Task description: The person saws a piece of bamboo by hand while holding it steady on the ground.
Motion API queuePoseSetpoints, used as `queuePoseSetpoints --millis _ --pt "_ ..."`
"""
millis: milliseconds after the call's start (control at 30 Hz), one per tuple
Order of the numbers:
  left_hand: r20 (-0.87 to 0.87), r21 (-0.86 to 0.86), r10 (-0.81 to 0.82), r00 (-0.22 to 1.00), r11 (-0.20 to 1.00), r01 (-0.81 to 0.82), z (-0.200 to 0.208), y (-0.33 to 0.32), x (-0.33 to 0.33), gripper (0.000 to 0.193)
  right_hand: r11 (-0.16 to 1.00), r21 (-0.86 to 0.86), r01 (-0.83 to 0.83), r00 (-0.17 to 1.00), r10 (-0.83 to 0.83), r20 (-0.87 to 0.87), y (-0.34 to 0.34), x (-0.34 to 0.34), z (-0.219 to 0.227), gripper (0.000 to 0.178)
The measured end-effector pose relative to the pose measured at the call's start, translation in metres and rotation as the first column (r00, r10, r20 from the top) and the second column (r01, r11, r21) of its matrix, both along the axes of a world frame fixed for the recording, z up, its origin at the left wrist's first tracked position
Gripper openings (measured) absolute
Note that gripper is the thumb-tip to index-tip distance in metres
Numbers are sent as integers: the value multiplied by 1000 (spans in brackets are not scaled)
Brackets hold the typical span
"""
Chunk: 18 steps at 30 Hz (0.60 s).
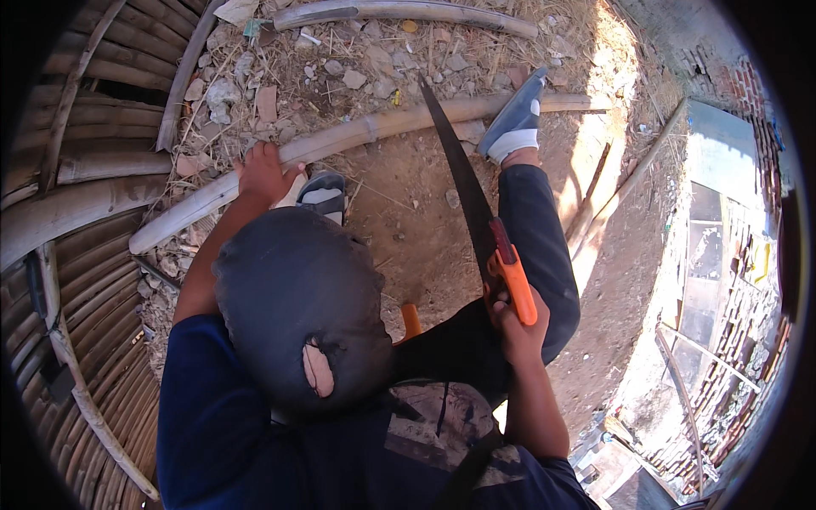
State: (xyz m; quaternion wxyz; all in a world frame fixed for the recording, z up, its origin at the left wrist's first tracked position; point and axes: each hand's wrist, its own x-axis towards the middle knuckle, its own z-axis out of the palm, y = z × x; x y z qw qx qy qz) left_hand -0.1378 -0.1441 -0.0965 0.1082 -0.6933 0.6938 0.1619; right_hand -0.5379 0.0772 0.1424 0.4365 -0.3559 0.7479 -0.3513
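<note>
My right hand (521,327) is closed around the orange handle of a handsaw (463,178). Its long dark blade points up and away, over the ground between my feet. On the left, my left hand (265,177) grips a long bamboo pole (387,127), with the fingers over its far side. The pole lies slantwise across the ground, apart from the blade. My right foot in a blue-grey slipper (516,110) rests at the pole's right part. A second slipper (323,194) is beside my left hand. A large rounded black shape (289,289) with a torn hole hides the space below it.
Another bamboo pole (408,12) lies at the far edge among stones and dry straw. A bamboo slat structure (93,340) stands on the left. To the right are leaning sticks (625,191) and a brick wall (722,365). An orange object (411,320) shows partly near my lap.
</note>
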Motion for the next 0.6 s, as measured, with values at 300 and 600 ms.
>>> queuePoseSetpoints --millis 300,600 --pt "-64 25 -7 998 1000 9 9 -15 -8 85 996 78 -53 998 50 40 -13 -16 -14 13" --pt "-69 -7 10 998 1000 -10 9 -14 -14 80 990 75 -118 988 110 105 -14 -27 1 18"
